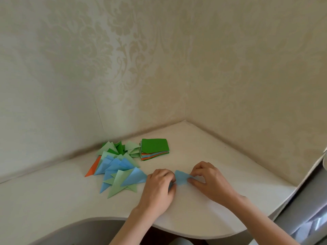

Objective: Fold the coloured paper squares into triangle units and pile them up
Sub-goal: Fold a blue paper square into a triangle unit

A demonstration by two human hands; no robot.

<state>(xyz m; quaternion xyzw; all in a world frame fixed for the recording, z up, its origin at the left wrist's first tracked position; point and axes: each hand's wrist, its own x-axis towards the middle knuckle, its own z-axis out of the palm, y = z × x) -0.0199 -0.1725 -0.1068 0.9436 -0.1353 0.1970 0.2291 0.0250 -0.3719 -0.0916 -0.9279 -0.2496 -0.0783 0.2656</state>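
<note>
Single head cam, wide-angle, looking forward and down into a room corner.

I only get this one view, so nothing overlaps with another. It sits above and behind the worktop [203,206], close in: the curved near edge runs along the bottom of frame, and both forearms enter from the bottom edge. It faces the corner where two papered walls [247,68] meet, slightly right of centre. Walls fill the upper half, worktop the lower. Left hand [157,184] and right hand [207,179] sit low, right of centre. Wide lens bends the edges, clearest at right.
</note>
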